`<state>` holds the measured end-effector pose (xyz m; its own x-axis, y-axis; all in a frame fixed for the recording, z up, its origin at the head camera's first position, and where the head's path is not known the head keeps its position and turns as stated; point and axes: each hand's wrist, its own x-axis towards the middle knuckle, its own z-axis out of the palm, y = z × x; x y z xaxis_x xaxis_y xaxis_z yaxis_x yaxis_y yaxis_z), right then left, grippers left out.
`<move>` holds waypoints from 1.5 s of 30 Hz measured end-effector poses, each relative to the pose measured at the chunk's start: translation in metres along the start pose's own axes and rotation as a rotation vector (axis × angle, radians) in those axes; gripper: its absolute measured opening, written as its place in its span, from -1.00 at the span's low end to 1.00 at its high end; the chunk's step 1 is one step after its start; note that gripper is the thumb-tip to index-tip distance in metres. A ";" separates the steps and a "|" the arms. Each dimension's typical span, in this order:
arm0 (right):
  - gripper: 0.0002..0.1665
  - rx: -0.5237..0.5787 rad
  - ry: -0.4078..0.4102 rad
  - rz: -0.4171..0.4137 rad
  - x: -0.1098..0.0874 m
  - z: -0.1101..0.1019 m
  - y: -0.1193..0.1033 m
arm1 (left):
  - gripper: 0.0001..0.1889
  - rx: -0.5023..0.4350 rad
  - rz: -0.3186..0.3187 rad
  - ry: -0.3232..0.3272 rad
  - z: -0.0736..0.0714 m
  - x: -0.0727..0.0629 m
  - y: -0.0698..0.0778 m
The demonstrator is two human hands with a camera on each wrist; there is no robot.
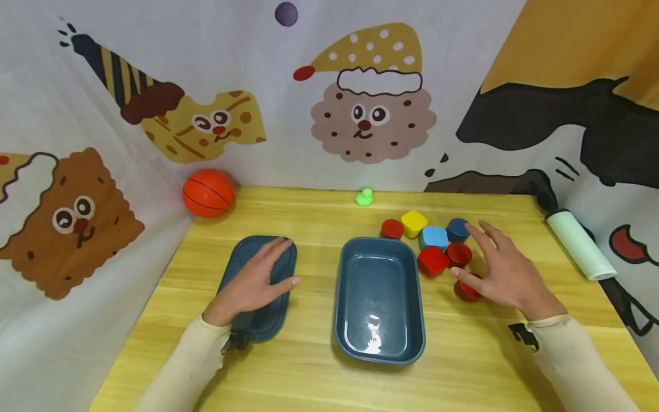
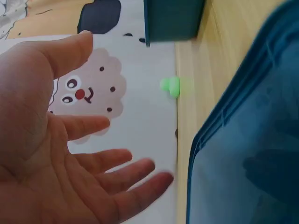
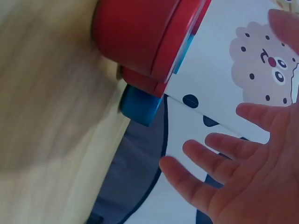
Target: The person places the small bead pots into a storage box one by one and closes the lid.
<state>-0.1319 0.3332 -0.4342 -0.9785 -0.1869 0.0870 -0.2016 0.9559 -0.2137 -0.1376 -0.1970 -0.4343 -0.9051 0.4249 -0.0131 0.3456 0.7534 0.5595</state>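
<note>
My left hand (image 1: 254, 283) hovers over a dark blue rectangular lid (image 1: 268, 323), fingers spread and nothing held. In the left wrist view its palm and fingers are bare. To the right of the lid, a deep dark blue rectangular dish (image 1: 381, 292) stands with no contents. My right hand (image 1: 509, 274) is held above the table beside a round red container (image 1: 467, 290), thumb partly over it in the head view. Its fingers are spread apart, and the right wrist view shows no grip on that red container (image 3: 135, 37).
Behind the dish's right side cluster small containers: red (image 1: 433, 261), light blue (image 1: 434, 237), yellow (image 1: 414, 224), dark blue (image 1: 457, 230) and others. An orange basketball (image 1: 208, 193) sits back left, a green toy (image 1: 364, 197) at the back edge, a pale green roll (image 1: 580, 245) at right.
</note>
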 end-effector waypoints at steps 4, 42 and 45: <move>0.29 0.086 0.001 0.008 -0.004 0.000 0.002 | -0.16 -0.155 0.072 -0.015 0.006 0.003 0.004; -0.07 0.571 -0.166 0.182 -0.037 0.032 0.022 | -0.17 -0.929 -0.054 -0.309 0.081 0.012 0.050; -0.07 0.572 -0.196 0.176 -0.038 0.032 0.021 | -0.18 -0.958 -0.061 -0.307 0.082 0.012 0.050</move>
<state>-0.1007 0.3534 -0.4732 -0.9780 -0.1278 -0.1648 0.0247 0.7140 -0.6997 -0.1111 -0.1128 -0.4739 -0.7651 0.6116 -0.2012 -0.1660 0.1146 0.9794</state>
